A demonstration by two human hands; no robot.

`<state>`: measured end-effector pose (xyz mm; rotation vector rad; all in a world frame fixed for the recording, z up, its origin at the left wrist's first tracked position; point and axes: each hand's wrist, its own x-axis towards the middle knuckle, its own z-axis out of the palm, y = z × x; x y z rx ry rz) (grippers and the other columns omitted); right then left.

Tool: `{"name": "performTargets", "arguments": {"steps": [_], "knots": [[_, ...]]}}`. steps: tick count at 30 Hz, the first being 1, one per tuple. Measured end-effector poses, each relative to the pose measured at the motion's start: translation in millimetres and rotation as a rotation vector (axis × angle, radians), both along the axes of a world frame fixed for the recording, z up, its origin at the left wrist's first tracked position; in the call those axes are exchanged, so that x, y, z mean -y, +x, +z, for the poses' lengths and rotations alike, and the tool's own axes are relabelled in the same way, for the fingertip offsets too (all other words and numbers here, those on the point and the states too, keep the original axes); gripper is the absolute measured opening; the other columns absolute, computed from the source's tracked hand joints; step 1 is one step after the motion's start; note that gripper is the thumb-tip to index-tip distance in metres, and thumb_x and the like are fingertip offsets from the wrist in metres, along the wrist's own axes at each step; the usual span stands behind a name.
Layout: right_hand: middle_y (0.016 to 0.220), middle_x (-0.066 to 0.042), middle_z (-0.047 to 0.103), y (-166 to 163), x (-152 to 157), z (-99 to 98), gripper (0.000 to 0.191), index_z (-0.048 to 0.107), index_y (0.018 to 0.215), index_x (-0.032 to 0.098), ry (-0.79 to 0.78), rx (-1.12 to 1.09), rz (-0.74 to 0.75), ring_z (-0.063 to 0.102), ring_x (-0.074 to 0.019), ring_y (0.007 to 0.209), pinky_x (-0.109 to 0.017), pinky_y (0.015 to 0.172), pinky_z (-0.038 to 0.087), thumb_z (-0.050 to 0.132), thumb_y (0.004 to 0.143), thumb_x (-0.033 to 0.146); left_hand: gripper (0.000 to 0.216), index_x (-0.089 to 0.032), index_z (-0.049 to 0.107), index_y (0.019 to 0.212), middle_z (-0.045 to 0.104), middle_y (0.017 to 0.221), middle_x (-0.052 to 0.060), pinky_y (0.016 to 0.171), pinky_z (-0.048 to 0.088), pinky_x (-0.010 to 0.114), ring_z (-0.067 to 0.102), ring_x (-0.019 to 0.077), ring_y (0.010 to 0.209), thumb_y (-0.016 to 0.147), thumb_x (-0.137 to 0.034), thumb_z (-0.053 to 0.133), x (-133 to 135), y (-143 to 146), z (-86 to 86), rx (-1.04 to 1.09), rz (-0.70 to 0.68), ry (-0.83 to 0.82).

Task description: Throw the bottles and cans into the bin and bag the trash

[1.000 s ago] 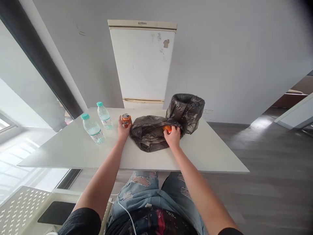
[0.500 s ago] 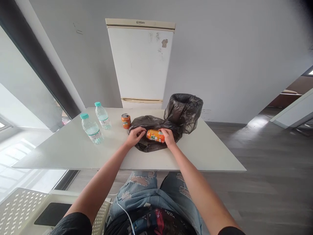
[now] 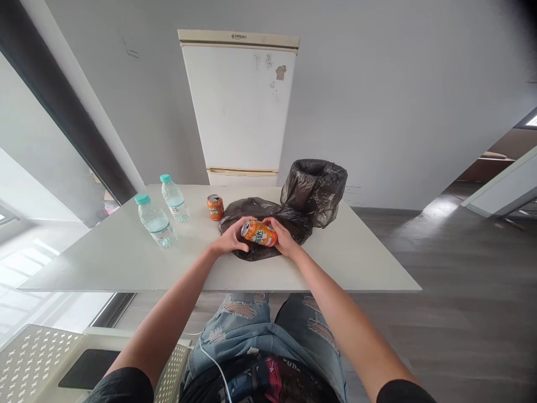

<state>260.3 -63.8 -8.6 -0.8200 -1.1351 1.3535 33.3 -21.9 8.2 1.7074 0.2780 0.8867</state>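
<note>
A white fridge point(image 3: 239, 112) is standing beyond the left grip point(image 3: 230, 237), before a grey wall point(image 3: 369, 101). To that grip's left, two teal-capped bottles point(image 3: 159, 226) are standing on the bench point(image 3: 104, 263). Nearer and lower, a pale perforated panel point(image 3: 39, 352) is showing; rightward, grey floor point(image 3: 444, 280) is stretching away.

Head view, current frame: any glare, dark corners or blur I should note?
Head view: strong light pales the lower left, and glare whitens a patch of the floor at right; head view: the top right corner falls dark; head view: the held can looks fairly sharp, its large lettering visible.
</note>
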Motion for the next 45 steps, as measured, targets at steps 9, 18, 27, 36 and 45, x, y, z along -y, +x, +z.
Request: {"name": "performTargets", "arguments": {"steps": [9, 18, 27, 36, 45], "knots": [[0.083, -0.001, 0.066, 1, -6, -5.8, 0.059, 0.068, 0.088, 0.022, 0.064, 0.267, 0.084, 0.06, -0.0174, 0.076, -0.032, 0.074, 0.051, 0.066, 0.086, 0.081, 0.078, -0.022, 0.054, 0.146, 0.066, 0.139, 0.015, 0.105, 0.057, 0.047, 0.066, 0.034, 0.127, 0.082, -0.054, 0.085, -2, -8, 8.0, 0.036, 0.303, 0.045], [0.08, -0.001, 0.064, 4, -9, -8.2, 0.052, 0.069, 0.085, 0.019, 0.09, 0.378, 0.082, 0.061, -0.0156, 0.07, -0.029, 0.07, 0.048, 0.064, 0.092, 0.071, 0.08, -0.026, 0.048, 0.145, 0.066, 0.131, 0.014, 0.094, 0.055, 0.046, 0.066, 0.032, 0.115, 0.079, -0.054, 0.084, 22, -57, -10.0, -0.281, 1.324, 0.257], [0.071, 0.0, 0.065, 8, 11, 8.5, 0.034, 0.068, 0.083, 0.021, 0.17, 0.554, 0.108, 0.06, -0.0169, 0.068, -0.03, 0.07, 0.046, 0.069, 0.093, 0.053, 0.078, -0.026, 0.045, 0.148, 0.057, 0.134, 0.017, 0.11, 0.047, 0.058, 0.06, 0.0396, 0.13, 0.082, -0.052, 0.078, 26, -60, -12.9, -0.497, 1.475, 0.17], [0.088, -0.005, 0.075, 10, 26, 15.2, 0.027, 0.077, 0.099, 0.02, 0.245, 0.583, 0.549, 0.068, -0.02, 0.075, -0.031, 0.071, 0.054, 0.069, 0.092, 0.045, 0.083, -0.019, 0.04, 0.153, 0.055, 0.133, 0.019, 0.113, 0.045, 0.06, 0.056, 0.0404, 0.131, 0.084, -0.046, 0.076, 31, -54, -8.0, -0.487, 1.53, 0.187], [0.105, -0.006, 0.078, -1, 47, 31.1, 0.021, 0.08, 0.107, 0.023, 0.446, 0.81, 0.581, 0.069, -0.0186, 0.086, -0.029, 0.078, 0.054, 0.066, 0.095, 0.031, 0.016, -0.023, 0.062, 0.113, 0.066, 0.114, 0.012, 0.104, 0.053, 0.047, 0.064, 0.0283, 0.116, 0.1, -0.03, 0.057, 47, -49, -1.6, -0.145, 1.309, 0.664]]}}
